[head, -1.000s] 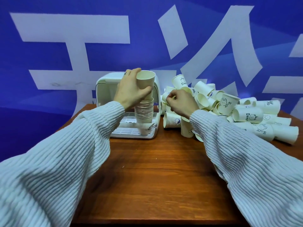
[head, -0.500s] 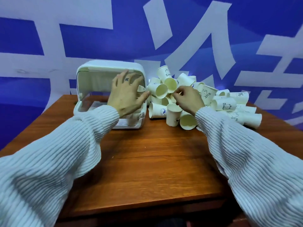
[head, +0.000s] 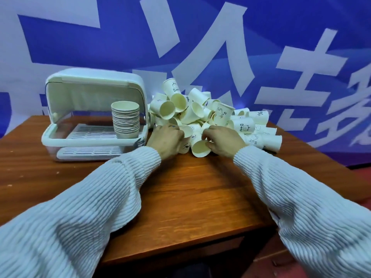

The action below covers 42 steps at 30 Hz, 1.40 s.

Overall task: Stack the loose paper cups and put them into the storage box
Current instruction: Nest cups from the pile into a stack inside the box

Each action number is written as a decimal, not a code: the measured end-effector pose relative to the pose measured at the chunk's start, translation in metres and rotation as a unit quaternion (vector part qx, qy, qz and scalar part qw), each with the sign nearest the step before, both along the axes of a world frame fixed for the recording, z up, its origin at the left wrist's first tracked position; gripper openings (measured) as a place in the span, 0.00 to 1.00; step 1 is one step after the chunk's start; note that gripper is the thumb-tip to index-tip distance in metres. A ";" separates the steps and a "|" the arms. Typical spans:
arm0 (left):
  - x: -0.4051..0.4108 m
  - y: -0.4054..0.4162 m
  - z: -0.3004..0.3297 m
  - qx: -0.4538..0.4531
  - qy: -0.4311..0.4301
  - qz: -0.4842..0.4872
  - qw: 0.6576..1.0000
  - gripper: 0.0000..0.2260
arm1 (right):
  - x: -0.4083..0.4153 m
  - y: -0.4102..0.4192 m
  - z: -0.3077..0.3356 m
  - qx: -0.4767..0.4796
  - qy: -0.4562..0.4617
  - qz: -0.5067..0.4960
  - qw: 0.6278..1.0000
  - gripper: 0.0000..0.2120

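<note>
A white storage box (head: 60, 137) with its lid raised stands at the back left of the table. Inside it, at the right end, stands a tall stack of nested paper cups (head: 125, 119). Just right of the box lies a heap of loose cream paper cups (head: 202, 111) with small printed drawings. My left hand (head: 166, 140) grips a cup at the heap's near left edge. My right hand (head: 222, 140) holds a cup lying on its side (head: 198, 148), its mouth turned toward me.
The brown wooden table (head: 180, 197) runs toward me between my sleeves, and its front edge is near the bottom. A blue wall banner with large white characters (head: 220, 47) stands right behind the box and the heap.
My left hand let go of the cup stack, which now stands in the box, and moved right to the heap. My right hand shifted onto a cup at the heap's near edge.
</note>
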<state>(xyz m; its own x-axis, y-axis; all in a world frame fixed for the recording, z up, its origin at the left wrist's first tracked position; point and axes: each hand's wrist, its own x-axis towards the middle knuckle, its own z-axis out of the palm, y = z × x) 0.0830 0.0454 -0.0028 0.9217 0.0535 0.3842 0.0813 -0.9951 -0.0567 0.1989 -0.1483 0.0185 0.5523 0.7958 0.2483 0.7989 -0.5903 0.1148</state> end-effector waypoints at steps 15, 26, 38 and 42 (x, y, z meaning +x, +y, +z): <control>-0.066 0.005 0.045 -0.033 -0.174 -0.052 0.983 0.09 | -0.012 0.006 -0.002 0.002 0.005 -0.042 0.999 0.11; -0.117 0.054 0.100 -0.090 -0.380 0.053 0.919 0.09 | -0.062 0.047 0.061 0.416 0.110 -0.031 0.902 0.04; -0.153 0.113 0.097 -0.138 -0.403 0.113 0.897 0.08 | -0.095 0.173 0.098 0.356 0.144 0.033 0.923 0.07; -0.152 0.119 0.091 -0.115 -0.392 0.083 0.909 0.07 | -0.097 0.189 0.094 0.271 0.126 0.008 0.954 0.06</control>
<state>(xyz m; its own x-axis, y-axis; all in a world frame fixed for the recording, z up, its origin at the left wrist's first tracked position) -0.0685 0.1647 0.0878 0.3413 0.3290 0.8805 0.1568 -0.9435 0.2917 0.1018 0.0412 0.1127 0.6381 0.5962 0.4872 0.7700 -0.4960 -0.4015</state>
